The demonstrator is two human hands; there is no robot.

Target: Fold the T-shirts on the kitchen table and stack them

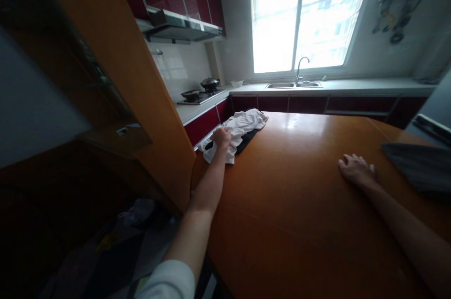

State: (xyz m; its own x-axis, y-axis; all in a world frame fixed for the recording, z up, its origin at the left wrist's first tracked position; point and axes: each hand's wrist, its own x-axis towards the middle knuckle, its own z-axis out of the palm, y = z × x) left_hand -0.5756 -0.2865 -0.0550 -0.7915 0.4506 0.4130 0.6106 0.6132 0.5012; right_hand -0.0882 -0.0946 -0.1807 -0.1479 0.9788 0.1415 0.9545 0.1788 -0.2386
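Note:
My left hand (221, 137) reaches out to the far left of the table, its fingers closed on a crumpled white garment (243, 123). Some black cloth (248, 140) shows beneath and beside the white one. My right hand (357, 170) rests palm down on the wooden table (282, 186), fingers apart and slightly bent, holding nothing. To the right of that hand lies a folded dark grey cloth (421, 165).
A wooden cabinet panel (141, 78) rises close by on the left of the table. Beyond stand a hob with pans (210, 84), a counter with a sink (294, 85), and a window. Items on the floor at lower left are dim.

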